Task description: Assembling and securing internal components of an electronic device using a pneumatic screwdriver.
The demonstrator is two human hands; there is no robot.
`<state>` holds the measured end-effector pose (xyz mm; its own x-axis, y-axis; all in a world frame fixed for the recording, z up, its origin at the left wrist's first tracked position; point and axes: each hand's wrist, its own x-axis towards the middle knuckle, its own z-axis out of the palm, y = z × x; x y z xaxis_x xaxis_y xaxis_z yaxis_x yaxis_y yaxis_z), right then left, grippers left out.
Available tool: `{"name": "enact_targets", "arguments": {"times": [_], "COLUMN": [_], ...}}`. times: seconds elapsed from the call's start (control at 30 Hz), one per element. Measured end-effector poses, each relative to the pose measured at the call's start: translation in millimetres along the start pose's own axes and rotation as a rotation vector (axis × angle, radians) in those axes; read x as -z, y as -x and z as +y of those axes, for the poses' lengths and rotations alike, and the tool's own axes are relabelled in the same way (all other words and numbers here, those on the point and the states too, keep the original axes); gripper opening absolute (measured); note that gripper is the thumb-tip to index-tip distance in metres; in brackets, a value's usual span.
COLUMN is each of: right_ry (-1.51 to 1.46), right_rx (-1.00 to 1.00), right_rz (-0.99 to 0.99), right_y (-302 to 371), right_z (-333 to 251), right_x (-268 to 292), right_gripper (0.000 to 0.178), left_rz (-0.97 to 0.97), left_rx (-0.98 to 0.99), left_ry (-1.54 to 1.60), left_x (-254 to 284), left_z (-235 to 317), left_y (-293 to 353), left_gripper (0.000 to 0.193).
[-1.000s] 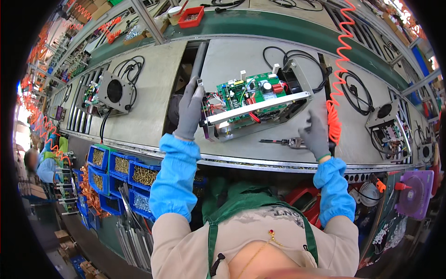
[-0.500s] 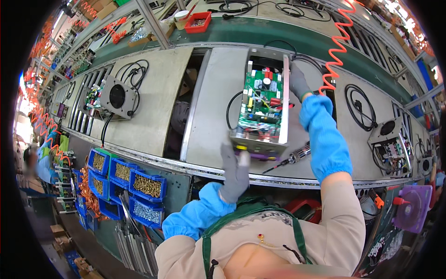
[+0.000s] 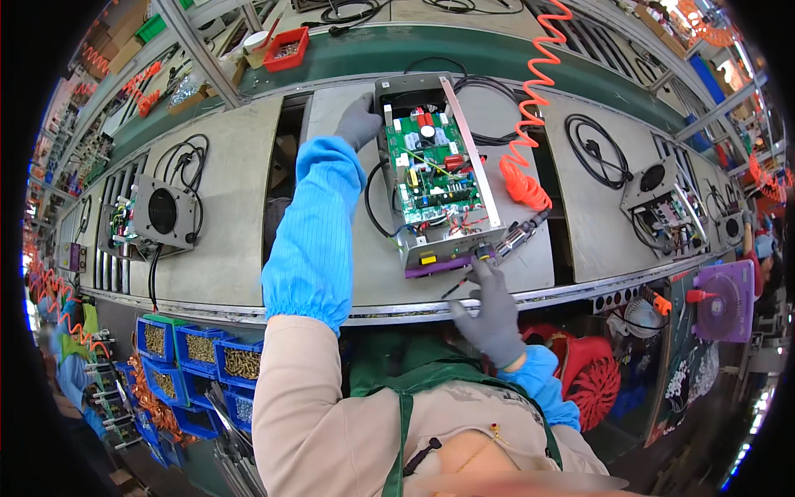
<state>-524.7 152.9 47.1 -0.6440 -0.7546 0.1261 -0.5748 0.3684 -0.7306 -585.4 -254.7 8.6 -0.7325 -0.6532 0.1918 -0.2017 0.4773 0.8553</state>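
Observation:
An open metal-cased electronic unit [image 3: 497, 217] lies on the work surface, its green circuit board [image 3: 435, 166] facing up. At its far left corner my left hand [image 3: 360, 124], in a grey glove, grips the casing edge; some fingertips are hidden. My right hand [image 3: 494, 319], gloved too, is at the near panel. Its fingers are spread, with fingertips by a dark knob [image 3: 483, 251], and I cannot tell whether they touch it. Right of the unit, an air screwdriver [image 3: 520, 235] lies tilted, beneath a coiled orange hose [image 3: 526, 186].
More open units with fans stand on the left [image 3: 161, 211] and right [image 3: 652, 178]. Black power cables [image 3: 598, 153] lie coiled on the boards. Blue bins [image 3: 242, 362] of screws hang at the lower left. A purple fan [image 3: 725, 302] stands at the right.
My left hand has moved from the near panel to the far left corner. My right hand has left the far right side and come to the near panel. The view has shifted.

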Motion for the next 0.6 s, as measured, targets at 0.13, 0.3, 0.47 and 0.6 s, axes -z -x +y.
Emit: {"name": "enact_targets", "arguments": {"times": [0.13, 0.3, 0.47, 0.6], "right_ry": [0.203, 0.317, -0.202, -0.285], "right_rx": [0.033, 0.022, -0.006, -0.088], "right_rz": [0.082, 0.191, 0.1, -0.186], "right_y": [5.0, 4.1, -49.6, -106.2], "right_z": [-16.0, 1.9, 84.8, 123.3], "right_x": [-32.0, -52.9, -5.2, 38.9], "right_gripper": [0.096, 0.111, 0.09, 0.081], "left_rz": [0.028, 0.37, 0.534, 0.531], "left_rx": [0.047, 0.02, 0.13, 0.153], "left_ry": [-0.057, -0.354, -0.412, -0.432], "left_x": [12.7, 46.5, 45.5, 17.0], "left_z": [-5.3, 10.5, 49.4, 77.2], "left_y": [20.3, 133.4, 245.8, 296.1], "left_gripper": [0.033, 0.026, 0.023, 0.024]}}
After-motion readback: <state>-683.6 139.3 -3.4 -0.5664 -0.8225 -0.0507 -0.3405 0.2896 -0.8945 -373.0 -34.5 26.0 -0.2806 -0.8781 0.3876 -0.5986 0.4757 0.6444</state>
